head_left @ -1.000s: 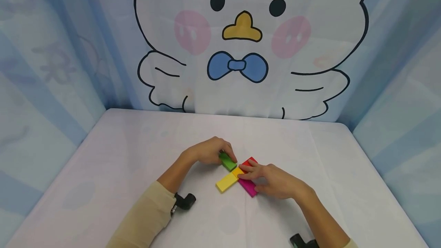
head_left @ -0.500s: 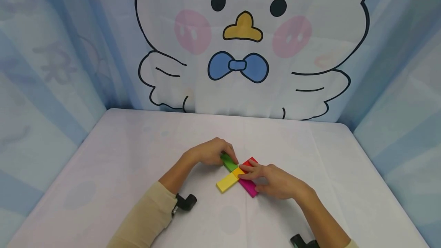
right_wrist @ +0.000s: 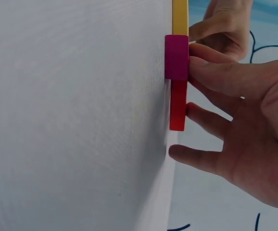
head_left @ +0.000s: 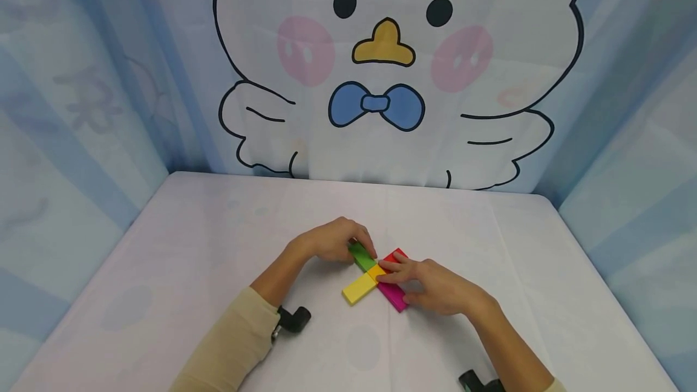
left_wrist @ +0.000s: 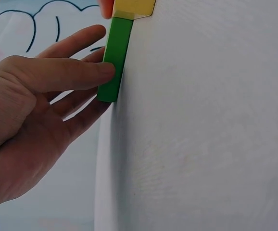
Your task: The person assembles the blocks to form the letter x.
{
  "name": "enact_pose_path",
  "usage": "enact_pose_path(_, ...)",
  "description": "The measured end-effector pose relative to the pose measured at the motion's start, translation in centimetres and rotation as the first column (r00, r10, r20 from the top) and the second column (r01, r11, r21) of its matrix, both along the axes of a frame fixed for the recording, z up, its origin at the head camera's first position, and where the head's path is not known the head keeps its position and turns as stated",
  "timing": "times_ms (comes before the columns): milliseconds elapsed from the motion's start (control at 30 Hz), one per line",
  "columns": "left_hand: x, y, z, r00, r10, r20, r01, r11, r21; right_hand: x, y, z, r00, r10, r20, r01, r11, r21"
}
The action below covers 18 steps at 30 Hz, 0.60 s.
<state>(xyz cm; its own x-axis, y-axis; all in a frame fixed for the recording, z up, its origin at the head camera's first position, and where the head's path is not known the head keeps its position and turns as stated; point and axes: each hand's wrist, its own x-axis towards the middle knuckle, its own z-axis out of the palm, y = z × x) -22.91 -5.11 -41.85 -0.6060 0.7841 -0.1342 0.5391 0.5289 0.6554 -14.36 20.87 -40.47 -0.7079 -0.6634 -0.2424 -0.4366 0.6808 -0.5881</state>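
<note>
A green block (head_left: 362,258) lies at the far left of a pinwheel of coloured blocks on the white table. My left hand (head_left: 339,239) holds it between thumb and fingers, its near end against an orange-yellow piece (head_left: 373,271) in the middle. A yellow block (head_left: 358,290) extends toward the near left, a magenta block (head_left: 392,297) toward the near right and a red block (head_left: 394,256) toward the far right. My right hand (head_left: 435,286) has its fingers spread over the red, magenta and middle pieces. In the right wrist view, its thumb touches the magenta block (right_wrist: 176,57).
The table (head_left: 245,210) has a white cloth surface. Behind it hangs a curtain (head_left: 381,150) with a cartoon figure, and blue patterned curtains stand at both sides. Black wrist cameras (head_left: 294,319) are strapped to the forearms.
My left hand has shifted slightly toward the near right with the green block, closing the small gap to the middle piece. My right hand and the other blocks look still.
</note>
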Motion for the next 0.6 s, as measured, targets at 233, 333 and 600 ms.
enact_pose_path(233, -0.2, -0.5, -0.1, 0.998, 0.023, 0.05, -0.023, 1.0, 0.004, -0.1, -0.5, 0.1, 1.0, -0.006, -0.024, 0.006, 1.0, 0.014)
enact_pose_path(333, -0.1, -0.6, 0.0, 0.998, 0.038, 0.05, -0.038, 0.999, -0.003, 0.0, -0.8, 0.3, 0.999, -0.01, -0.034, 0.011, 1.0, 0.025)
enact_pose_path(600, 1.3, -1.7, 0.6, 0.985, 0.159, -0.069, -0.162, 0.986, -0.031, 0.3, 0.1, 1.2, 0.989, -0.092, -0.114, 0.088, 0.995, -0.038)
